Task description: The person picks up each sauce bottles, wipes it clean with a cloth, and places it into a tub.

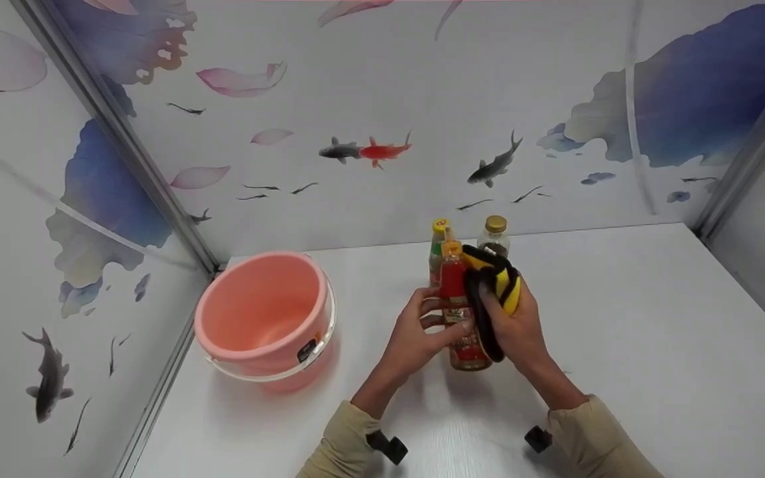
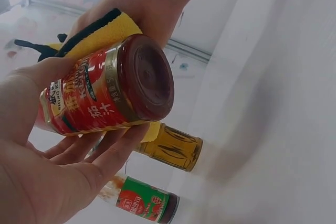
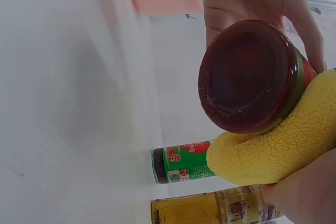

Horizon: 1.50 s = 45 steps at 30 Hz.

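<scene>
A ketchup bottle with a red label and orange cap is held up off the table, slightly tilted, its base facing the left wrist camera. My left hand grips it from the left, thumb across the front and fingers behind. With my right hand I hold a folded yellow cloth with black edging against the bottle's right side. In the right wrist view the cloth presses along the bottle near its base. Part of the label is hidden by the fingers and cloth.
Behind the hands stand a green-labelled bottle with a yellow cap and a gold-capped glass bottle with amber liquid. To the left is a pink bucket with a white handle. A fish-patterned wall panel borders the white table.
</scene>
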{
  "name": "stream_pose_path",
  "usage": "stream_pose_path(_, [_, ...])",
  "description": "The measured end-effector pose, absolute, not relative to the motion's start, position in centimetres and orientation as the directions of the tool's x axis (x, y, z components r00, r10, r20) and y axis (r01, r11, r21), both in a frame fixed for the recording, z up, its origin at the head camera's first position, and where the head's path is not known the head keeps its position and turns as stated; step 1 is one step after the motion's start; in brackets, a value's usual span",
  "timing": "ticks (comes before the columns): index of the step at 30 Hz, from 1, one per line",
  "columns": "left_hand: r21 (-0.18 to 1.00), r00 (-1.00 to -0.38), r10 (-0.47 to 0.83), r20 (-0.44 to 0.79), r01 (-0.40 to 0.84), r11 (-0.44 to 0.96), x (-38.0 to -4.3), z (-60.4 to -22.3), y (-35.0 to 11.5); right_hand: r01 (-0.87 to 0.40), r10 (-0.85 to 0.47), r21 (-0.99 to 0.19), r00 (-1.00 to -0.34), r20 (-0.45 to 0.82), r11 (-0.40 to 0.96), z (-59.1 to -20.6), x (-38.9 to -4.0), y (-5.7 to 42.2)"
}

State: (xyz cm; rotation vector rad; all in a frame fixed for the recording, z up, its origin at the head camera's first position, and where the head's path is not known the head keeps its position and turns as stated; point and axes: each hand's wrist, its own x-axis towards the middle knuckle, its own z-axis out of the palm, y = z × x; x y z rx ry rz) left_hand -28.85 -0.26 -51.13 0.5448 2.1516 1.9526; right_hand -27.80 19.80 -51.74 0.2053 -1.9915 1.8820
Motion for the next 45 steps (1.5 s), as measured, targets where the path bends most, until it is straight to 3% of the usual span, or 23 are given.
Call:
stream_pose_path(19, [0.993, -0.944, 0.308, 0.12, 0.12, -0.019, -29.31, -50.78, -0.71, -0.362, 0.138, -0.925, -0.917, 0.375, 0.111, -52.01, -27.81, 19.4])
stream_pose_path(45, [0.983, -0.88, 0.461, 0.116, 0.169, 0.076, -28.96, -51.27, -0.48, -0.344, 0.145, -0.932, -0.922, 0.358, 0.113, -51.85, -27.89, 19.78])
